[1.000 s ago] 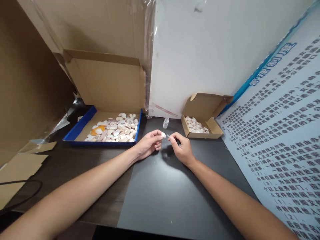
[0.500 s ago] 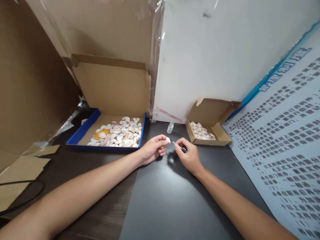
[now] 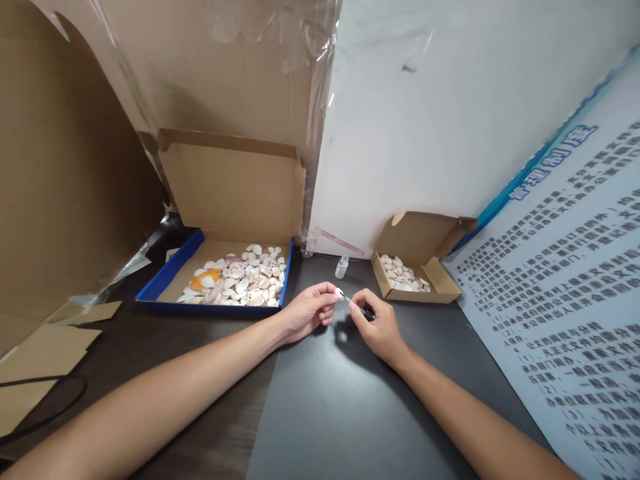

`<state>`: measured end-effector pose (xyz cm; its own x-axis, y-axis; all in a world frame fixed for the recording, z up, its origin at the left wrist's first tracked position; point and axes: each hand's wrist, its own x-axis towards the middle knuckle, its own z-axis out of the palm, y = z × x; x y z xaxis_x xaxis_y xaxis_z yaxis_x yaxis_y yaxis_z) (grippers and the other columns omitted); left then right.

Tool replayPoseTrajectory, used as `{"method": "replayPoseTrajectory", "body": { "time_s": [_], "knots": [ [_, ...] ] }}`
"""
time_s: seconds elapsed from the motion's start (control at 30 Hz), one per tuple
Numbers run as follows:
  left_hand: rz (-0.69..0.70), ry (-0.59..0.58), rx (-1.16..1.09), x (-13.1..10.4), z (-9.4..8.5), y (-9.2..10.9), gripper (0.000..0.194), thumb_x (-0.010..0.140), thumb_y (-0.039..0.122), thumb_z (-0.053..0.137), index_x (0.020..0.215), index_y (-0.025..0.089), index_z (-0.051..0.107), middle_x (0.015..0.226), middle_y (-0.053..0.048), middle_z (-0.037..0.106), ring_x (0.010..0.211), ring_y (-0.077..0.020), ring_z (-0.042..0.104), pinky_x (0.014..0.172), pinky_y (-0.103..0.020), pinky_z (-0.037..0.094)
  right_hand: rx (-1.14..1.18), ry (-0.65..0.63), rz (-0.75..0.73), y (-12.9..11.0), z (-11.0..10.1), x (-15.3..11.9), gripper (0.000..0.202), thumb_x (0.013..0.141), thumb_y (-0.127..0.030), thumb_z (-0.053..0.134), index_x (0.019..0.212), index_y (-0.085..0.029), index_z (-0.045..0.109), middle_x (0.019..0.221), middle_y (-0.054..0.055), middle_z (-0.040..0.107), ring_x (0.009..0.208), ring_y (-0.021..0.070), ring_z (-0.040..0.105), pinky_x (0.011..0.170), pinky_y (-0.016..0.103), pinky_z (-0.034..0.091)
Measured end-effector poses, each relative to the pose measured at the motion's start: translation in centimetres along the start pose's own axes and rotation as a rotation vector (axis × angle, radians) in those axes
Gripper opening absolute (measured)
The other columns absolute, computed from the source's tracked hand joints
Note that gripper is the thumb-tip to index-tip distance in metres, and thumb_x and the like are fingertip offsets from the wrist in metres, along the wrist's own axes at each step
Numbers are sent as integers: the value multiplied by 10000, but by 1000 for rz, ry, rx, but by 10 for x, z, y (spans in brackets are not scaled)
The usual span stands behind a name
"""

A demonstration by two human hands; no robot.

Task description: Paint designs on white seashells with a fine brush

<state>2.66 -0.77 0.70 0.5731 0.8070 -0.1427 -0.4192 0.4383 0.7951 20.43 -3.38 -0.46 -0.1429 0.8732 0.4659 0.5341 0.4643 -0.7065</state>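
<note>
My left hand point(image 3: 311, 311) pinches a small white seashell point(image 3: 339, 294) between thumb and fingertips, above the dark mat. In my right hand point(image 3: 378, 328) is a thin brush with a black handle point(image 3: 369, 315), gripped like a pen. Its tip meets the face of the shell, though exact contact is too small to make out. Just beyond both hands a small clear bottle point(image 3: 342, 268) with a label stands upright, with no cap visible on it.
At the left back, an open blue-edged cardboard box point(image 3: 210, 309) holds many shells. A smaller open brown box point(image 3: 443, 283) with shells stands at the right. Cardboard and white panels rise behind; a printed sheet point(image 3: 565, 280) leans at the right. A black cable point(image 3: 45, 381) lies left.
The brush tip has moved from the shell's edge onto its face. The whole view has shifted slightly, so things appear lower. Both hands keep their hold.
</note>
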Motion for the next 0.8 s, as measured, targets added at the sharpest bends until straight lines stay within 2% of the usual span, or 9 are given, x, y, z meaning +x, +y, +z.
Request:
{"method": "replayPoseTrajectory", "body": {
  "time_s": [0.37, 0.47, 0.63, 0.8],
  "knots": [
    [2, -4, 23, 1, -1, -3, 243, 745, 246, 784, 782, 159, 560, 511, 89, 388, 447, -37, 302, 476, -190, 247, -20, 37, 35, 0, 0, -1, 140, 873, -261, 527, 749, -194, 528, 637, -38, 475, 587, 116, 452, 593, 231, 365],
    [6, 5, 16, 0, -1, -2, 237, 746, 238, 781, 786, 158, 562, 511, 90, 388, 447, -36, 299, 475, -189, 248, -1, 7, 1, 0, -1, -1, 143, 866, -260, 533, 740, -193, 532, 617, -43, 464, 568, 112, 444, 579, 229, 360],
    [-3, 6, 13, 0, -2, -2, 225, 763, 236, 768, 787, 156, 560, 529, 85, 399, 446, -34, 316, 479, -189, 255, 6, 11, 45, 0, -1, -1, 172, 880, -268, 517, 724, -196, 532, 607, -39, 483, 567, 116, 467, 574, 225, 373],
    [3, 17, 7, 0, -2, -2, 213, 765, 224, 762, 784, 158, 561, 524, 86, 388, 448, -34, 304, 477, -186, 247, 4, -55, 31, 2, -1, -1, 198, 892, -289, 515, 726, -191, 562, 609, -26, 523, 563, 121, 485, 562, 228, 375]
  ]
}}
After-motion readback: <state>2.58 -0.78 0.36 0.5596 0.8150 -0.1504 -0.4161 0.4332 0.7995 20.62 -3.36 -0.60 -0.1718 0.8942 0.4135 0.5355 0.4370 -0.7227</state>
